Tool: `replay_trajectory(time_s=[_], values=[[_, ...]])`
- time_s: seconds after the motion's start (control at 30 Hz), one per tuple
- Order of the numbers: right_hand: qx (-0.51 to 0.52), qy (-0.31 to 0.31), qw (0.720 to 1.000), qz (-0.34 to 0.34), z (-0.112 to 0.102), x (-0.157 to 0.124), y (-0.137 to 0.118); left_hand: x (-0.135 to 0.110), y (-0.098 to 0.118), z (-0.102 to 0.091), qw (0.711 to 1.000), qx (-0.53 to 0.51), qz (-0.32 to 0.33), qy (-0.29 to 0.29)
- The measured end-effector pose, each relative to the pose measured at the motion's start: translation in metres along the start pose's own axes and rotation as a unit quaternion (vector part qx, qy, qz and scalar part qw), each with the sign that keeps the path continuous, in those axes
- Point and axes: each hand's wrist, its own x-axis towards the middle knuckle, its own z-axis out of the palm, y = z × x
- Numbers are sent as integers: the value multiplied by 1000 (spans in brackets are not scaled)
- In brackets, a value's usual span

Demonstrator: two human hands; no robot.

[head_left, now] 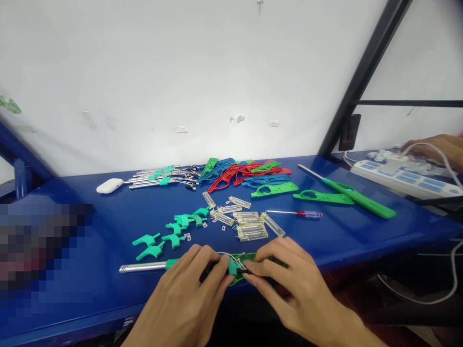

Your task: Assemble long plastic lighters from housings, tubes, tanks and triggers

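Note:
At the table's front edge lies a green lighter half-shell (249,257), with a silver lighter tube (142,267) reaching out to its left. My left hand (191,284) is closed, pinching a teal trigger piece (232,266) over the shell. My right hand (289,277) is closed too, thumb and fingertips together at the shell beside thin white wires (237,260); what they grip is too small to make out. Both hands cover much of the shell. Loose teal triggers (174,240) and clear fuel tanks (252,226) lie just beyond.
Behind are several metal tubes with wires (162,177), red half-shells (231,174), a white earbud case (109,186), a screwdriver (300,213) and a whole green lighter (358,196). At right stands a power strip (405,176), with another person's hand (439,147) behind it.

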Motion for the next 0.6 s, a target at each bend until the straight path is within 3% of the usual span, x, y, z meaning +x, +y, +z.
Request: replay_trajectory(time_s=[0.33,0.6], values=[[-27,-33,998,-39,-5,2,4,-3,3,6,994,-84,-74,-10],[33,-15,999,-21,-9,5,6,-9,5,5,995,-75,-71,-3]])
